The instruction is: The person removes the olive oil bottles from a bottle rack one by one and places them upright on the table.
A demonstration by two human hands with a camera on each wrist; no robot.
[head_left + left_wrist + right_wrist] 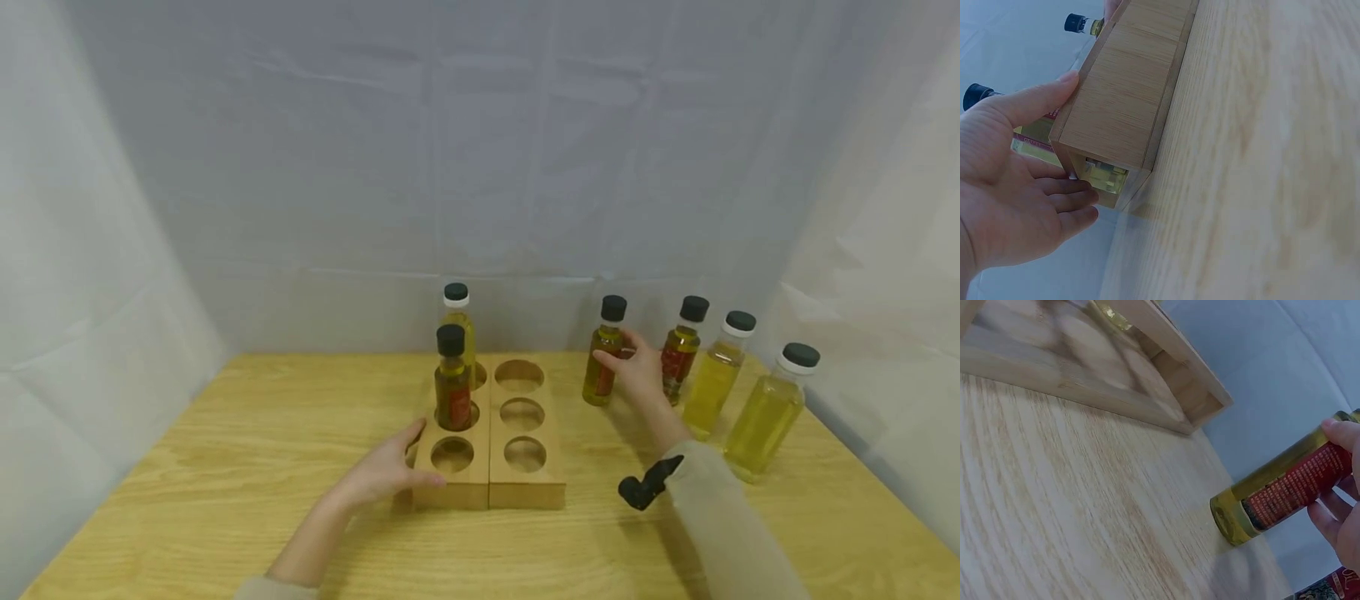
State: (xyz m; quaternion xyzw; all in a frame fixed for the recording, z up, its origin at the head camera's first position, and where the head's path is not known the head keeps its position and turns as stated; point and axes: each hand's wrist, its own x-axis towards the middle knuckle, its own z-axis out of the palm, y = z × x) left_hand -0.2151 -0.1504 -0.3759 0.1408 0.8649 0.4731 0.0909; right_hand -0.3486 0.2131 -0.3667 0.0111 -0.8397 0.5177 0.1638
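Observation:
My right hand [636, 367] grips a small oil bottle [1285, 490] with a black cap and red label, thumb on one side and fingers on the other. The bottle is roughly upright, right of the wooden bottle rack [490, 467]; whether its base touches the table I cannot tell. At the rack's front left corner, my left hand [1019, 187] holds on, thumb against the front and fingers by the open side. A similar red-labelled bottle [453, 392] stands in the left row's middle hole. Behind it, a yellow oil bottle [459, 312] stands in the far hole.
Beyond my right hand, another red-labelled bottle [680, 358] and two larger yellow oil bottles [716, 383] stand along the table's right side. The right row of the rack has three bare holes. White sheeting [360, 167] encloses the back and sides of the wooden table [247, 442].

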